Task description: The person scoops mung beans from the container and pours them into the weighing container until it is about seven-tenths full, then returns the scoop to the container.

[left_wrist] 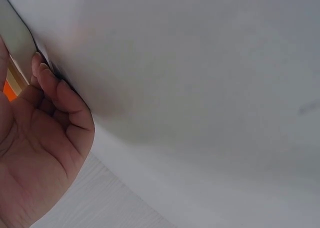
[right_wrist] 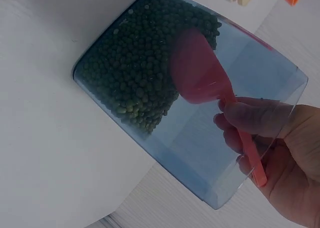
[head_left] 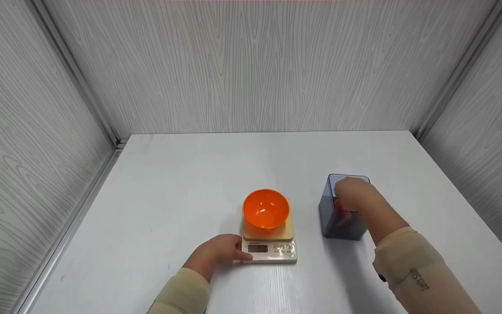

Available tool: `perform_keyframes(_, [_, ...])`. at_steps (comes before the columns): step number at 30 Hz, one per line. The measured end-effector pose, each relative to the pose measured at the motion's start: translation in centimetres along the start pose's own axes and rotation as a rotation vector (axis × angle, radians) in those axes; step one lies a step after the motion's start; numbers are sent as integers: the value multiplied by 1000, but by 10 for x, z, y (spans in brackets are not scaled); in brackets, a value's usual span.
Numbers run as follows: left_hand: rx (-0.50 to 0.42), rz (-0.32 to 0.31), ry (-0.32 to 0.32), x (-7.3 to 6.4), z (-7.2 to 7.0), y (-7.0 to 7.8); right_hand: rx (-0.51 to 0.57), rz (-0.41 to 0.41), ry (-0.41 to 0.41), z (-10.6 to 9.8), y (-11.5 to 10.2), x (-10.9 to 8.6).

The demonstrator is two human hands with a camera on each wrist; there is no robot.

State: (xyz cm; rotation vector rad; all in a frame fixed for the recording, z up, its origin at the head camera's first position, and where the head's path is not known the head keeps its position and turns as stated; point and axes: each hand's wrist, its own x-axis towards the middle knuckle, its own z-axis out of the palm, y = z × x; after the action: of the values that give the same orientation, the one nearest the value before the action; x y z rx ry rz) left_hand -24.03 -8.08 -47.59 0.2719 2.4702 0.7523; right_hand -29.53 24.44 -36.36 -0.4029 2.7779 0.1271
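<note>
An orange bowl (head_left: 266, 209) sits on the platform of a white kitchen scale (head_left: 282, 250). At the scale's left front corner, my left hand (head_left: 222, 248) grips its edge, thumb on top near the display and fingers along the side. To the right stands a clear bluish container (head_left: 327, 220), with green mung beans (right_wrist: 135, 62) in its lower part. My right hand (right_wrist: 270, 133) reaches into its mouth and holds a red scoop (right_wrist: 200, 72) by the handle. The scoop's bowl overlaps the beans in the right wrist view.
All of this stands on a white table (head_left: 181, 183). Grey wood-grain panels (head_left: 251, 65) enclose it at the back and on both sides.
</note>
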Motion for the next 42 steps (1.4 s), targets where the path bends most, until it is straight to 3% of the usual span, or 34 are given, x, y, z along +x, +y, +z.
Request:
perform_keyframes(8, [6,4,-2,0,-4,2,96,-40,66,8,15,-2])
perform_keyframes(16, [10,2,1,-1,-3,4,206,-78,75,18,29,-6])
perform_keyframes(25, [43,-4,18,0,1,-1,211,-153,125,25,35,-4])
perform_keyframes(42, [22,-7,17,0,4,3,229,-141,237,15,53,-16])
